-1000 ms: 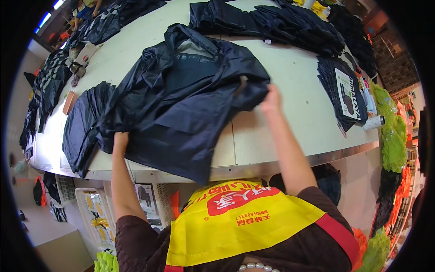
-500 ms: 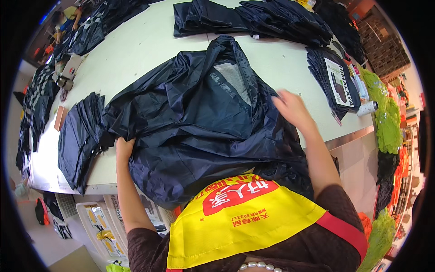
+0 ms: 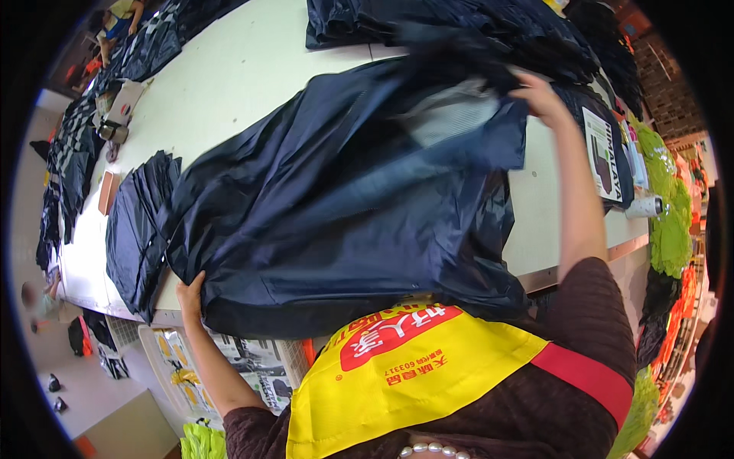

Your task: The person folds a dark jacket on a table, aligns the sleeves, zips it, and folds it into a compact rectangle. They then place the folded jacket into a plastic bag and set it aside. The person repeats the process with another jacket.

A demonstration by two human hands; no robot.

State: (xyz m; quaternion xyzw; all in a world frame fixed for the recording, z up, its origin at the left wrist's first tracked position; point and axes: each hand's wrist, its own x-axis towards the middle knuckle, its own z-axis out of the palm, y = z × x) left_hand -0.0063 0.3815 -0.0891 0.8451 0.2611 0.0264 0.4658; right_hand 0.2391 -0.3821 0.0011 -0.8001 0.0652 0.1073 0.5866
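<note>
A large dark navy jacket (image 3: 329,206) of thin shiny cloth lies spread across the table's front, its lower edge hanging over toward my yellow apron. Pale mesh lining shows in its opening, and the far part is smeared by motion. At the jacket's left lower corner, my left hand (image 3: 191,294) pinches the cloth. My right hand (image 3: 539,99) is raised at the far right, its fingers closed on the jacket's upper edge. Just left of the jacket sits a stack of folded dark garments (image 3: 141,229).
More folded dark garments (image 3: 359,23) lie along the far side of the white table (image 3: 229,84). At the right are a packaged dark garment (image 3: 604,153), a thread cone (image 3: 644,206) and lime-green cloth (image 3: 669,199). Below the left edge stands a pale crate (image 3: 164,359).
My right hand has moved up and away to the right and now grips the jacket. The jacket's far part has swung right and stretched out. My left hand keeps its hold, slightly lower.
</note>
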